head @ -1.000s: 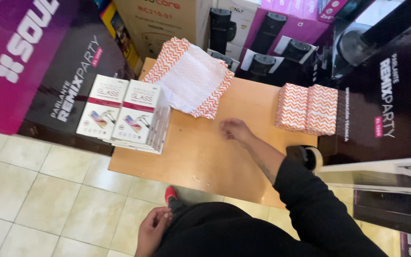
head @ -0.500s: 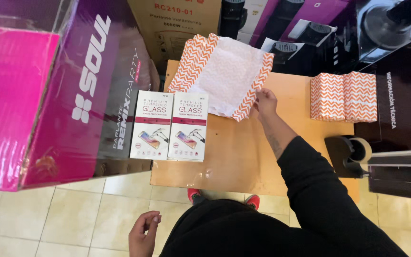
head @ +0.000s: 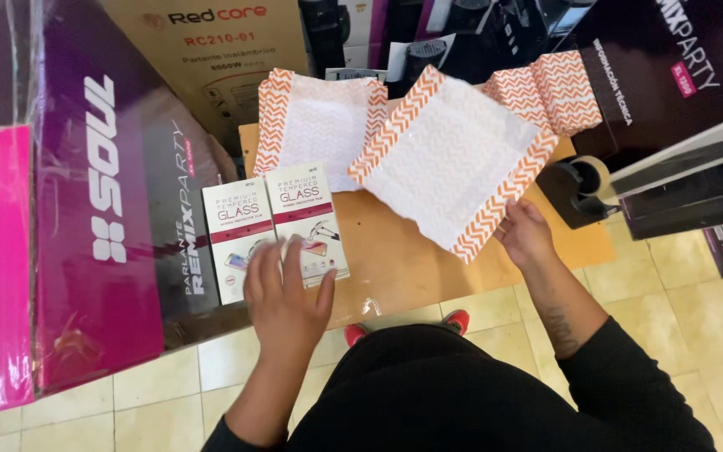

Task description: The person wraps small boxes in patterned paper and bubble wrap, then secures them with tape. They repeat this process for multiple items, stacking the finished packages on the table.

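Right hand (head: 525,237) grip pinches the lifted orange-edged cloth (head: 449,163) by one edge; left hand (head: 284,295), fingers spread on the screen-protector boxes (head: 276,228), could shove them off the table (head: 403,268) front edge.

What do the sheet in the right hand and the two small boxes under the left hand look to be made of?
Sheet: apparently thin non-woven cloth, matte; it sags and shows a dimpled weave, with orange zigzag borders. Small boxes: likely printed cardboard, smooth, slightly glossy, with crisp flat edges. The left hand rests on them.

Prob. electronics shop: boxed speakers (head: 110,209).
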